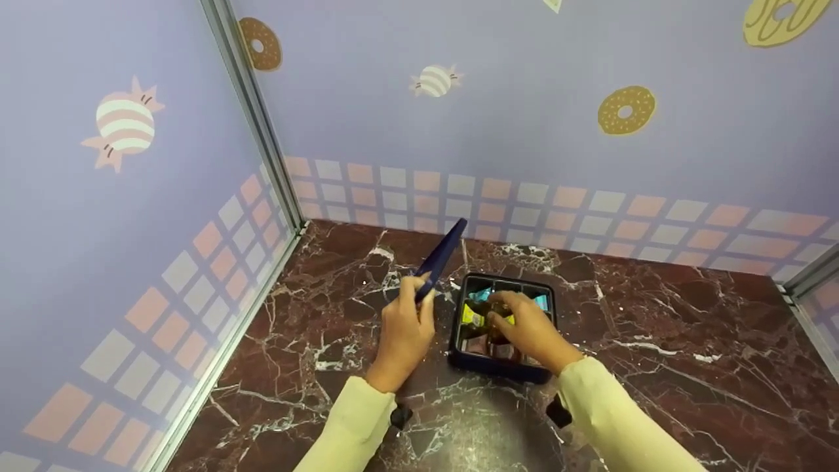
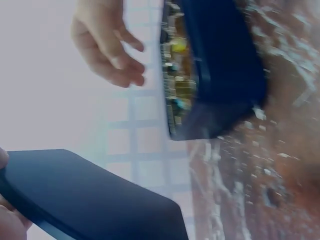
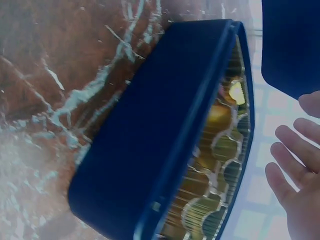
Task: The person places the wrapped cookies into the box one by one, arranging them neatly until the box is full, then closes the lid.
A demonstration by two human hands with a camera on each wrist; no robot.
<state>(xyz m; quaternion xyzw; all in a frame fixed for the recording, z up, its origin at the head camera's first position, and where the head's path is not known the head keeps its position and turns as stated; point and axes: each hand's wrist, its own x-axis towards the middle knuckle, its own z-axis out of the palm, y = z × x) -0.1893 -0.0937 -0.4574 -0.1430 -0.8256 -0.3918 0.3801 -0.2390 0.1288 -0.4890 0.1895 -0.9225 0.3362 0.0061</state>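
A dark blue square box (image 1: 499,368) stands on the marble table (image 1: 655,341) with its top off. Inside are wrapped sweets, one yellow (image 1: 472,316) and one teal (image 1: 482,294), in gold ribbed cups (image 3: 220,150). My left hand (image 1: 403,328) grips the box's dark blue lid (image 1: 440,257) by its near edge, tilted up just left of the box. My right hand (image 1: 518,318) hovers over the box's inside. Its fingers (image 3: 295,150) are loosely bent and hold nothing. The left wrist view shows the lid (image 2: 95,195), the box (image 2: 225,65) and my right hand (image 2: 107,45).
Lilac walls (image 1: 524,98) printed with donuts and sweets close the table at the back and left. A metal corner post (image 1: 262,131) stands at the back left. Another rail (image 1: 809,275) borders the right side. Bare marble lies to the right of the box.
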